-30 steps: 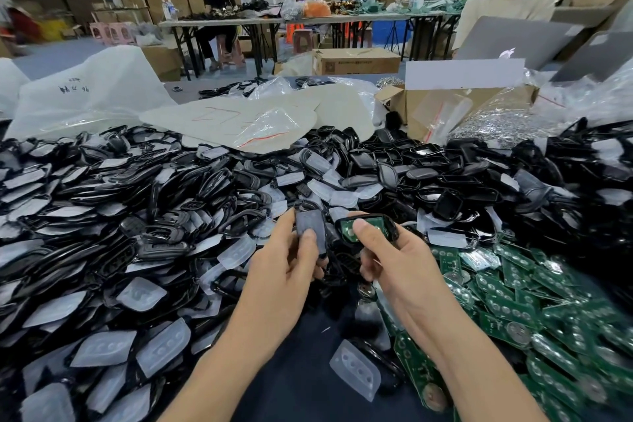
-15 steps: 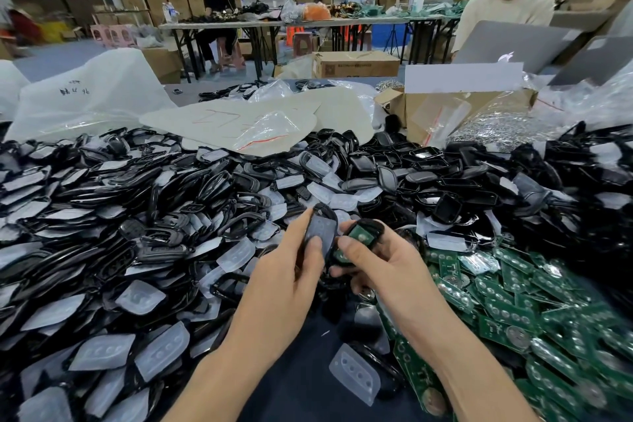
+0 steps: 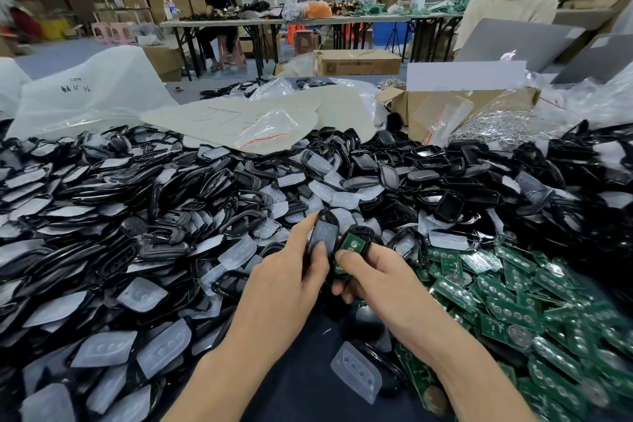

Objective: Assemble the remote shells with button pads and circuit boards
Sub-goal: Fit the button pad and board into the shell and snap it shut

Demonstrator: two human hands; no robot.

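Remote shells (image 3: pixel 102 202), black and beyond counting, heaped from 9 o'clock round to 1 o'clock, mixed with translucent button pads (image 3: pixel 140 295), likewise uncountable. At centre, two shell halves held edge to edge. First, pad-fitted half (image 3: pixel 323 233), near upright, pinched between thumb and forefinger of left hand (image 3: pixel 284 281). Second, board-fitted half (image 3: pixel 352 245), green inside, gripped in curled fingers of right hand (image 3: pixel 380 281), thumb pressed on its near end. At 6 o'clock, one loose pad (image 3: pixel 356 372) flat on dark tabletop (image 3: pixel 301 384), sole bare strip, narrow, hemmed by both forearms and by heaps either side. From 3 to 5 o'clock, green circuit boards (image 3: pixel 513 312), too many to count, running off right and bottom edges. Farther off at 1 o'clock, one open cardboard box (image 3: pixel 421 106); at 2 o'clock, two grey laptops (image 3: pixel 513 41).
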